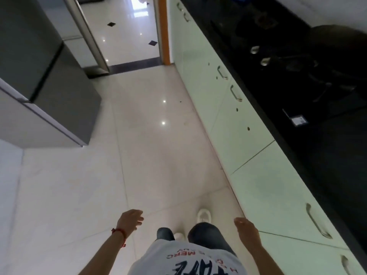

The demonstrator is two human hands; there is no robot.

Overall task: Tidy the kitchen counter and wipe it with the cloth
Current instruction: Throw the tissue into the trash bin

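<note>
A black kitchen counter (327,155) runs along the right side, dark and hard to read. On it sits a black gas stove (294,76) with silver knobs, and a dark round pan (337,42) rests at its far side. My left hand (130,219) hangs low over the floor, fingers loosely curled and holding nothing. My right hand (245,227) hangs beside the cabinet fronts, relaxed and empty. No cloth is in view.
Pale green cabinet doors (228,108) with metal handles line the counter's front. A grey fridge (49,86) stands at the left. Glossy cream floor tiles (155,145) lead to a doorway (127,36) ahead. A small label (298,120) lies on the counter.
</note>
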